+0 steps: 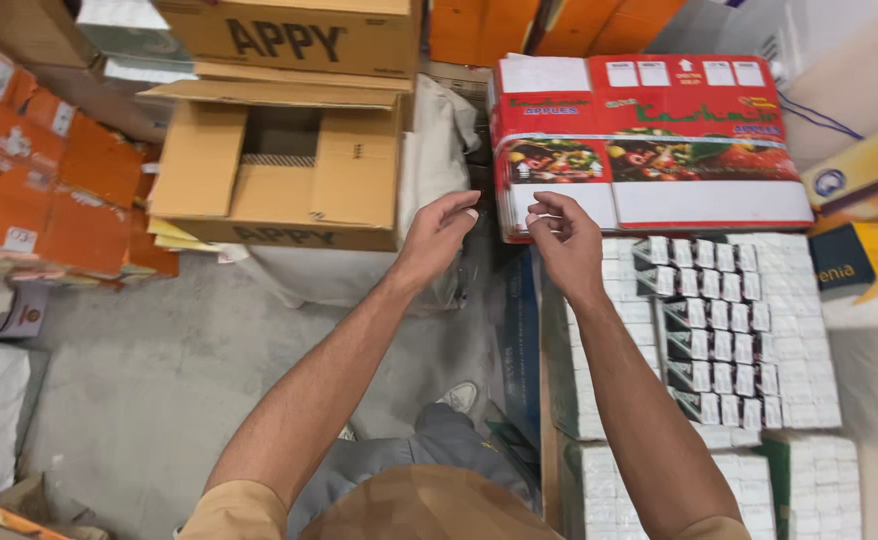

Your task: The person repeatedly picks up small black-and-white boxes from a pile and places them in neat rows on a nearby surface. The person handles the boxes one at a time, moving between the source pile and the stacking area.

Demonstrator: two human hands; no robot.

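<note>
My left hand (441, 235) and my right hand (564, 240) are raised side by side, a small gap apart, in front of a red fruit carton (649, 150). The left fingers are bent together over a clear plastic bag (452, 285) that hangs faintly below the hand. The right fingers pinch a thin pale bit at their tips, seemingly the same bag's edge. Under the right forearm lies a tray of several small white and dark-green boxes (729, 330) in tight rows.
An open brown cardboard box (279, 165) stands to the left on a white sack (429, 160). Orange cartons (29, 170) are stacked at far left. More packs of white boxes (799, 490) lie at lower right. Grey floor (159, 370) shows at lower left.
</note>
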